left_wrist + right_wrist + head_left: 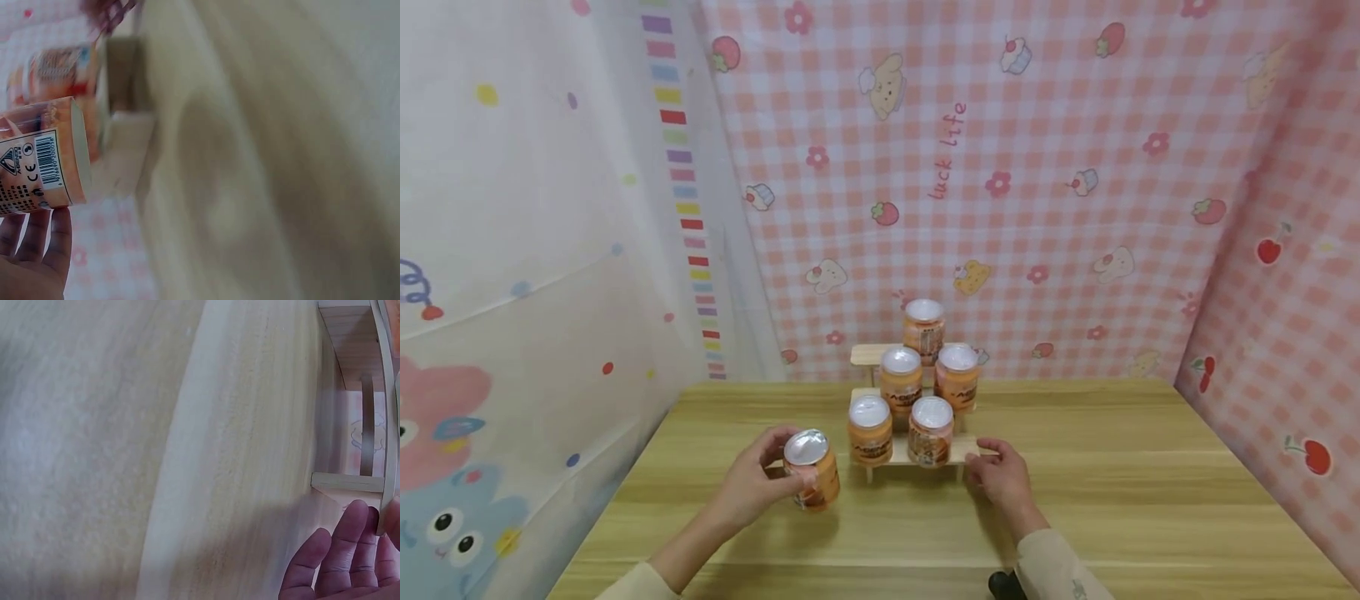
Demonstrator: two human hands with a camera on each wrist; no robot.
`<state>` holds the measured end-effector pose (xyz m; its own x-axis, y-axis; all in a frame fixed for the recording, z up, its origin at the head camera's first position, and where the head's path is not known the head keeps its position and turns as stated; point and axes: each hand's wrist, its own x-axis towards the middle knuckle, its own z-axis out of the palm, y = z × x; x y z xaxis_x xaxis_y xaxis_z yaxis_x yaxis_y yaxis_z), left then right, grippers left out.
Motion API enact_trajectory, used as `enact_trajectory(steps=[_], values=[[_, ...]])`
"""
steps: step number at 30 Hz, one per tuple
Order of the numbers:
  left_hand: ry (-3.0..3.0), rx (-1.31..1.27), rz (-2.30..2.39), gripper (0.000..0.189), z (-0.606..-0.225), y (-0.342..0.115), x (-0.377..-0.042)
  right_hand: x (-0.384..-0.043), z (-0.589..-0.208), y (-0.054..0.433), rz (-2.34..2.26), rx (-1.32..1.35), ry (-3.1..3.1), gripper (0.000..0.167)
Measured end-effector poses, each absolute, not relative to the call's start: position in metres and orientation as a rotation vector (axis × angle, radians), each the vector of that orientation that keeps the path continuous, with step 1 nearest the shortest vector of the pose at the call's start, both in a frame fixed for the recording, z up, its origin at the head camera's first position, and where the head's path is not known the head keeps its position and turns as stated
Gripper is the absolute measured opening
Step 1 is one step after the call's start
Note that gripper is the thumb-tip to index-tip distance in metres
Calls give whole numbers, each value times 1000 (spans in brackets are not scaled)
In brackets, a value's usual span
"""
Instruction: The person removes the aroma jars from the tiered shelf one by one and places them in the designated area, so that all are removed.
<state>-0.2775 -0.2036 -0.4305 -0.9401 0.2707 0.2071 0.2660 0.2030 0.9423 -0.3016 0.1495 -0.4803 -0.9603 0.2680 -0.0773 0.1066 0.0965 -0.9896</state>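
My left hand (758, 481) grips an orange can (812, 471) with a silvery lid, tilted a little and held off the table. Its barcode side shows in the left wrist view, where the can (42, 156) lies sideways across the picture. To its right stands a small stepped wooden rack (966, 450) bearing several similar cans. The bottom tier carries one can (871, 433) on the left and another can (931, 433) beside it. My right hand (1002, 479) pinches the right end of that tier, thumb above and fingertips (351, 519) below the board.
Two cans, a left can (901, 382) and a right can (957, 379), occupy the middle tier, and a single can (923, 332) tops the rack. Behind the wooden table (1112, 500) hangs a pink checked cloth (1060, 225). A black object (1006, 585) lies by the right sleeve.
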Motion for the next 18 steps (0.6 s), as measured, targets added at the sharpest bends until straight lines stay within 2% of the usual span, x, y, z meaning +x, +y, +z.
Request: enact_trajectory(steps=[10,18], values=[[2292,611,1875,62,-461,-157,-269,-305,-480,153,1996,-386,-2260,37],[2247,670,1890,61,-477,-137,-264,-303,-483,152,1987,-360,-2263,37]])
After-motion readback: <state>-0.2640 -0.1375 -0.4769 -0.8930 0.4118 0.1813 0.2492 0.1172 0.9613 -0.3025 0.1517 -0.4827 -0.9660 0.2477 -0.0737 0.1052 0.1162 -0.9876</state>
